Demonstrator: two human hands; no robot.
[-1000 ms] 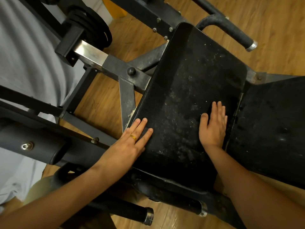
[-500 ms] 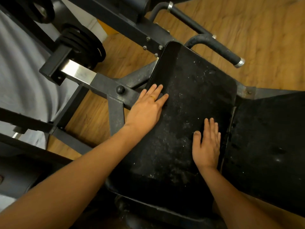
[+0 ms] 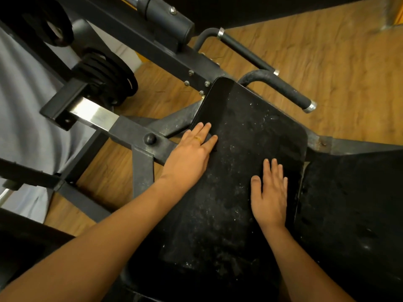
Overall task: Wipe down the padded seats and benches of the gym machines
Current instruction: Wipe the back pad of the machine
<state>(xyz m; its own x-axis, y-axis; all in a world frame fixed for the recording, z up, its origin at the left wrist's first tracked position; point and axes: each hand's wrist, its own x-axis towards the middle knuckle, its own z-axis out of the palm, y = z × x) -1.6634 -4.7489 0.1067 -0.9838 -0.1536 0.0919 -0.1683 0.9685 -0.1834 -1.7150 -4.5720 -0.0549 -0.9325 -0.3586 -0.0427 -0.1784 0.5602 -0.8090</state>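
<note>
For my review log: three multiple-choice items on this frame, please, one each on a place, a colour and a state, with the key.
1. The left hand rests: A on the foam handle; B at the seat pad's left edge; C on the weight plates.
2. Its ring is: A gold; B black; C blue.
3. The right hand is: A gripping a cloth; B raised off the pad; C flat on the pad.
Key: 1 B, fingers overlap the pad's edge; 2 A, a gold band shows; 3 C, palm down, nothing held.
</note>
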